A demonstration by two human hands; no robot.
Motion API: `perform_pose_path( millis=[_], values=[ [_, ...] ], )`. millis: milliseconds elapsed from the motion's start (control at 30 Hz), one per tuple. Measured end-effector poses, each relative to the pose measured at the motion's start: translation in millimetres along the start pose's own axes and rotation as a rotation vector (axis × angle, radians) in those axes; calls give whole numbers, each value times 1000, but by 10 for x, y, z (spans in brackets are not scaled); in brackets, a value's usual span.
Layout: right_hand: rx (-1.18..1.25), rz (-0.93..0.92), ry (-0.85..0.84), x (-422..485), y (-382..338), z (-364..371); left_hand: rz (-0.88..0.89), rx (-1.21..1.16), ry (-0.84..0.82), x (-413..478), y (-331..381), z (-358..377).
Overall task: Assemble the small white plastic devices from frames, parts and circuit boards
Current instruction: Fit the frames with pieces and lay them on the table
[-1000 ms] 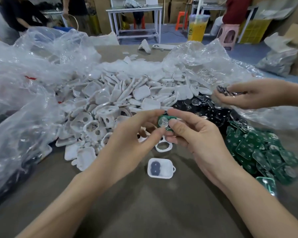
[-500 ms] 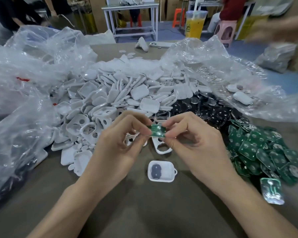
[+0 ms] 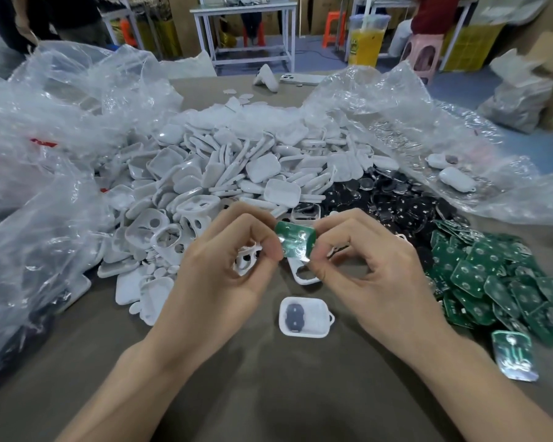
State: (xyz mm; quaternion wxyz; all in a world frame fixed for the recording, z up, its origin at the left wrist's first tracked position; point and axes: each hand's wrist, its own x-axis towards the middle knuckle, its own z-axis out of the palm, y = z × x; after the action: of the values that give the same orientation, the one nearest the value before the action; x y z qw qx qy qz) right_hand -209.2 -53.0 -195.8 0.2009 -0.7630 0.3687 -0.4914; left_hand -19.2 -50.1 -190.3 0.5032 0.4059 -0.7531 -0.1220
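Pinching from both sides now, the left hand (image 3: 224, 269) and right hand (image 3: 374, 266) hold one green circuit board (image 3: 296, 240) between thumb and fingertips, just above the open white shell (image 3: 304, 316) that sits on the table (image 3: 253, 393). A second ago that board lay flat-on with a silvery disc showing; it has since been turned, so now the green face with a shiny film catching the light tilts toward us. The other person's hand that reached in beyond the shell has gone too. My read: the board is being oriented, or a film picked at, before it drops into the shell.

The shell already carries a dark grey pad inside it. Behind the shell rises the heap of white frames (image 3: 224, 173); right of the shell sprawls the pile of green boards (image 3: 498, 282), with black parts (image 3: 393, 202) beyond.

Hard to say whether film is actually peeling; the fingertips cover both board ends. A white frame (image 3: 304, 275) is half hidden under the right hand, and another white piece peeks from inside the left palm, its shape unclear.
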Motion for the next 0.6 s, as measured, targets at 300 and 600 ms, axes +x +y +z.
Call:
perform_pose_path(
  millis=[300,600],
  values=[
    [9,-15,5,20,-11,-16,-119,3,-53,-41,52,-7],
    [256,243,46,20,8,15,-117,22,-104,-45,45,19]
  ],
)
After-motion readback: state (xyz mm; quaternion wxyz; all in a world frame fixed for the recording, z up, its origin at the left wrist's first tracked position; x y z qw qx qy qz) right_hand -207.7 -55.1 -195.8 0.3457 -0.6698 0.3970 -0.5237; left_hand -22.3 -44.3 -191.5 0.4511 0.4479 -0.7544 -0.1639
